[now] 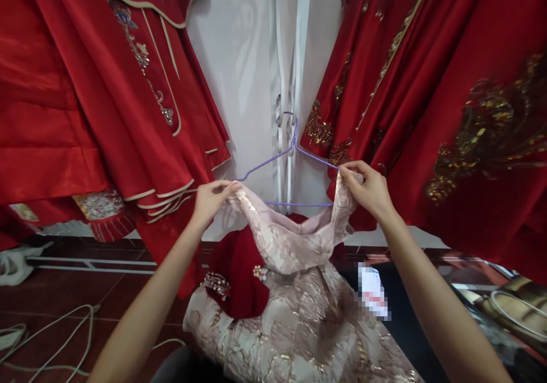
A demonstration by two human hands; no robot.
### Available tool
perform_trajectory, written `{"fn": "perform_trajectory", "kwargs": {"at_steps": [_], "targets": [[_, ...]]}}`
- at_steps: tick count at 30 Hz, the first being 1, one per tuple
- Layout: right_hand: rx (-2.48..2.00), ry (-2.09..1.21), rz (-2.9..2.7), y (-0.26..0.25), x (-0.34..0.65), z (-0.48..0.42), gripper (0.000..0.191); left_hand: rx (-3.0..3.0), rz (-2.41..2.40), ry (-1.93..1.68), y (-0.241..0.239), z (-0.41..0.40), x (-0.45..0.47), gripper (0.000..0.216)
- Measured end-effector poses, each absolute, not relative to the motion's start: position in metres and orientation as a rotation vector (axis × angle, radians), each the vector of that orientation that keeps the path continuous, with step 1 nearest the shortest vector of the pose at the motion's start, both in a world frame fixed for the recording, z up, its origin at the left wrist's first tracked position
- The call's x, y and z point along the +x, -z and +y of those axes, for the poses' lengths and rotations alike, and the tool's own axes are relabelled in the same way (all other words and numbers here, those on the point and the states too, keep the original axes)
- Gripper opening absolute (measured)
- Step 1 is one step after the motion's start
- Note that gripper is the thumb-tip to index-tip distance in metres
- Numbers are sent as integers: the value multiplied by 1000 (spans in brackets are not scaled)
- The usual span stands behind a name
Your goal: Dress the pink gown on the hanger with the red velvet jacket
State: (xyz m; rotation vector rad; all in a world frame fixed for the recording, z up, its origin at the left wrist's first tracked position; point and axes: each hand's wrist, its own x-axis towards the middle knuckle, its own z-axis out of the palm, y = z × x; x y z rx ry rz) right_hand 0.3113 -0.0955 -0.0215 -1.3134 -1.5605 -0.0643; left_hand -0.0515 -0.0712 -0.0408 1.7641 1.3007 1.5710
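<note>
A pale pink brocade dress with gold patterning hangs by its shoulder straps on a purple wire hanger. The hanger's hook is caught on a white upright fitting. My left hand pinches the left strap at the hanger's end. At the opposite end, my right hand grips the right strap between thumb and fingers. A dark red velvet piece with beaded ornaments lies against the dress front, on the left. The dress's skirt spreads down towards me, its lower part out of frame.
Red embroidered garments hang on the left, and more red gowns with gold sequins hang on the right. White cables lie on the dark red tiled floor. A metal rail runs low along the left. A blurred white label is at right.
</note>
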Motion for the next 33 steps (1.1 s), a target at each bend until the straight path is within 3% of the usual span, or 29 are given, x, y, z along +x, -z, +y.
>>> {"fn": "perform_trajectory", "kwargs": {"at_steps": [8, 16, 28, 33], "targets": [[-1256, 84, -1570, 22, 317, -89, 22, 1417, 1440, -1450, 81, -58, -114, 56], [-1244, 106, -1577, 22, 320, -85, 23, 1397, 1463, -1392, 88, -49, -116, 57], [-1231, 92, -1579, 21, 318, -90, 23, 1307, 1292, -1516, 76, -56, -104, 56], [-1241, 69, -1588, 21, 315, -90, 21, 1570, 1234, -1561, 49, -43, -74, 49]]}}
